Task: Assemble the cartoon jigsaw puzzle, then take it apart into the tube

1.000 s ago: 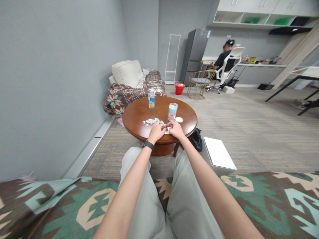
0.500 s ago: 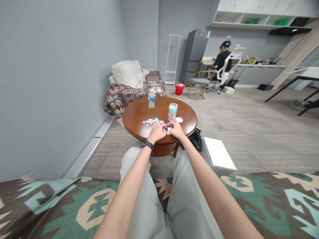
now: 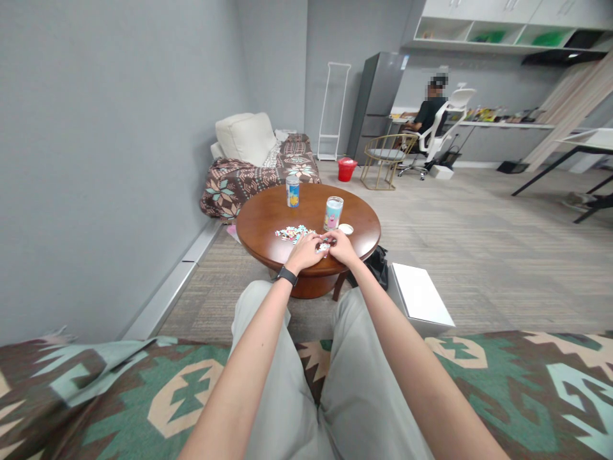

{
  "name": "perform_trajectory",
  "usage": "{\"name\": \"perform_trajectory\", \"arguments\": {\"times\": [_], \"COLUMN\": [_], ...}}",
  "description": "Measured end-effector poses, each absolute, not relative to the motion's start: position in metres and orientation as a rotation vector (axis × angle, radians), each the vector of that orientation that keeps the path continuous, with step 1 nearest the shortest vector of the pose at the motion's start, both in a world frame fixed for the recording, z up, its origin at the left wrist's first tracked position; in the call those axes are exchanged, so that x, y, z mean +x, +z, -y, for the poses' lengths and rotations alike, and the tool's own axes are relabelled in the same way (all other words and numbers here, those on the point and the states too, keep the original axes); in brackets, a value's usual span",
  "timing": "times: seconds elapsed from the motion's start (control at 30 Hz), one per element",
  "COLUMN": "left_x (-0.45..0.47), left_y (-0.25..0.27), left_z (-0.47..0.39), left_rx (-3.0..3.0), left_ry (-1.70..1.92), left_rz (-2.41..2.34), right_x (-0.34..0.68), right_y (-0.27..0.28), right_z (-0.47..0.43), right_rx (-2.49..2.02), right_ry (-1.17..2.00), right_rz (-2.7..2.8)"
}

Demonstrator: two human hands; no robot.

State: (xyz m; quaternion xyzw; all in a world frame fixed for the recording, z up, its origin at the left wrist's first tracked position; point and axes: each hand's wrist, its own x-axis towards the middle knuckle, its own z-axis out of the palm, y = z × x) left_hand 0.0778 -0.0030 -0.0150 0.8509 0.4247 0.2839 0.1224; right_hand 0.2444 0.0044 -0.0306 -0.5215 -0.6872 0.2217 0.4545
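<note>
Both hands meet over the near edge of a round brown table [image 3: 261,223]. My left hand [image 3: 306,252], with a dark band at its wrist, has its fingers closed at a small cluster of joined jigsaw puzzle pieces [image 3: 324,248]. From the other side my right hand [image 3: 341,248] pinches at the same cluster; its fingertips almost touch the left ones and partly cover the pieces. Just beyond my left hand lies a loose pile of small pastel jigsaw pieces [image 3: 290,234]. Behind the right hand stand a clear printed jar [image 3: 333,214] and a round white lid [image 3: 345,229].
A blue-and-yellow can [image 3: 292,193] stands toward the table's far left. A white box [image 3: 421,294] and a black bag [image 3: 377,268] are on the floor at the right. Farther back are a red bin [image 3: 347,170], a gold-framed chair [image 3: 385,156] and a seated person [image 3: 431,115].
My fingers have shifted slightly around the pieces, and more of the joined cluster shows between them. The view has tilted a little; the can, jar and pile stay put.
</note>
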Motion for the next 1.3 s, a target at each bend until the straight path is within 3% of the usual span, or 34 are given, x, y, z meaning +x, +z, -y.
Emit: {"name": "perform_trajectory", "arguments": {"times": [0.47,0.83,1.3], "left_x": [0.071,0.067,0.069], "left_y": [-0.009,-0.008,-0.004], "left_z": [0.005,0.002,0.004], "left_rx": [2.209,1.906,1.823], "left_ry": [1.003,1.233,1.214], "left_rz": [-1.204,-1.301,-1.252], "right_x": [0.242,0.237,0.237], "right_y": [-0.025,-0.024,-0.034], "right_z": [0.002,0.005,-0.004], "right_rx": [-1.247,-1.305,-1.244], "right_ry": [0.632,0.460,0.389], "right_rz": [1.699,1.828,1.906]}}
